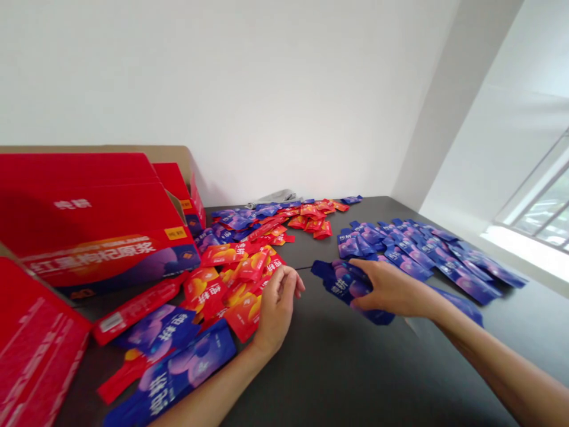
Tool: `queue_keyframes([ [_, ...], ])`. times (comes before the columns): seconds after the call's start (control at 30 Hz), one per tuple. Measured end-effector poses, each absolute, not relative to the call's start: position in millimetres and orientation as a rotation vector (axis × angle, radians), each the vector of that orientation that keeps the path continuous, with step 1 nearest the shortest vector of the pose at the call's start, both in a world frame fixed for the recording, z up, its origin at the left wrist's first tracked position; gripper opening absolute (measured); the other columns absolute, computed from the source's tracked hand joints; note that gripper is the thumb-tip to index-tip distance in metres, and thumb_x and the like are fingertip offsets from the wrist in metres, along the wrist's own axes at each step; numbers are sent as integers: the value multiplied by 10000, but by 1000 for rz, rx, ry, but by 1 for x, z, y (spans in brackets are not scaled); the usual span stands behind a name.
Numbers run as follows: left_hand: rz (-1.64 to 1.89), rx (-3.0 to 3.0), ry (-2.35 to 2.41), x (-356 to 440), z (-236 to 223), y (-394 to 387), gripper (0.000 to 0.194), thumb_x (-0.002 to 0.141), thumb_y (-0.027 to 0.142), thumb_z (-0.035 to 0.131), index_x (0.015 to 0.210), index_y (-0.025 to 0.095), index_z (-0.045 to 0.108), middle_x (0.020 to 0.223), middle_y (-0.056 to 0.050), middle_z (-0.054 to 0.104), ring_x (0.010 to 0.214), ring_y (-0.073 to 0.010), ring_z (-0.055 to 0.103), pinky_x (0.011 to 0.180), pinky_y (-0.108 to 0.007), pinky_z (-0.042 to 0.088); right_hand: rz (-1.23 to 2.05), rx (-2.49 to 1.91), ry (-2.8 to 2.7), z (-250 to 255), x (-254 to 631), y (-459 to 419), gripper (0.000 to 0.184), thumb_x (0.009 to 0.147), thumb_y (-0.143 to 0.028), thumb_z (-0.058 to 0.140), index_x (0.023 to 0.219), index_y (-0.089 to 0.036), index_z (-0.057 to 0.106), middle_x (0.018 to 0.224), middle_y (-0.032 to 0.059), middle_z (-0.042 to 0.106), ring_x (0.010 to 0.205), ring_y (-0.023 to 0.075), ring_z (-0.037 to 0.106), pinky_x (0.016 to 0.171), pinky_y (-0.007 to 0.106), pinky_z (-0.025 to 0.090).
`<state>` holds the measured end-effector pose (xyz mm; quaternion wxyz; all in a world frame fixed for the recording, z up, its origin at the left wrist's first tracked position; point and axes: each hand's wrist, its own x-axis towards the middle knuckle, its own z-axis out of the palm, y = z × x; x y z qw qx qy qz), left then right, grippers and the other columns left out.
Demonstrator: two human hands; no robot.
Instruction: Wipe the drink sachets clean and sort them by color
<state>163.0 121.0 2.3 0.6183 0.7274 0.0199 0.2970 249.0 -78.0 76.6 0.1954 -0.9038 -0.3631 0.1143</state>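
My right hand [384,290] grips a blue pouch [340,284] with purple fruit printed on it, thumb on the near side and fingers over the far side, just above the dark table. The pouch is tilted, its narrow spout end pointing away to the left. My left hand [278,308] is loosely closed, fingers curled in, with nothing visible in it. It is beside a heap of red pouches [242,273] with orange fruit prints; whether it touches them I cannot tell. Right of my right hand, several blue pouches [409,246] lie overlapping in rows.
Large red cartons [98,207] stand at the left, flaps up. Near my left forearm lie more blue pouches [191,362] and a red pouch [137,311] on its side. A mixed heap [271,216] reaches toward the wall [302,101]. The dark table [329,356] ends at a window sill.
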Motion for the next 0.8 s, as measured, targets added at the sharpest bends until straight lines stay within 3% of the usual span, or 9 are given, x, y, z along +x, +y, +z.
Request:
queue_keyframes([
  [0.07, 670, 1660, 28, 165, 2, 122, 193, 935, 319, 453, 791, 201, 502, 705, 23, 542, 666, -130, 523, 639, -248, 418, 107, -2867, -1069, 76, 252, -86, 515, 704, -248, 620, 1209, -176, 548, 1017, 115, 681, 960, 306, 630, 767, 348, 434],
  [0.2, 596, 1658, 2, 168, -1, 122, 120, 917, 324, 492, 884, 209, 501, 722, 24, 561, 684, -141, 545, 641, -259, 433, 208, -2981, -1229, 59, 250, -91, 424, 701, -146, 540, 1124, -124, 559, 1031, 152, 671, 952, 307, 638, 725, 337, 436],
  [0.3, 591, 1654, 28, 169, -3, 122, 120, 912, 328, 493, 908, 209, 503, 733, 21, 569, 702, -145, 552, 661, -267, 436, 335, -2855, -1159, 57, 258, -89, 539, 689, -205, 617, 1211, -109, 521, 1075, 155, 659, 987, 305, 623, 782, 354, 457],
  [0.4, 577, 1644, 46, 169, -2, 122, 130, 903, 333, 497, 938, 208, 499, 746, 20, 578, 714, -147, 561, 677, -272, 441, 611, -2497, -850, 65, 280, -88, 682, 617, -317, 748, 1239, -168, 514, 1111, 93, 656, 973, 243, 629, 785, 298, 497],
  [0.57, 538, 1658, 55, 169, 1, 122, 159, 894, 340, 496, 973, 203, 480, 747, 20, 583, 700, -148, 565, 661, -269, 435, 603, -2041, -318, 82, 337, -89, 489, 565, -317, 805, 981, -187, 582, 869, 22, 687, 786, 173, 656, 666, 245, 542],
  [0.8, 521, 1652, 53, 169, 1, 121, 184, 896, 341, 479, 1014, 203, 453, 757, 23, 580, 679, -143, 565, 649, -265, 435, 584, -2056, -349, 74, 388, -54, 370, 589, -316, 798, 856, -165, 592, 777, 50, 697, 728, 188, 659, 605, 257, 532],
])
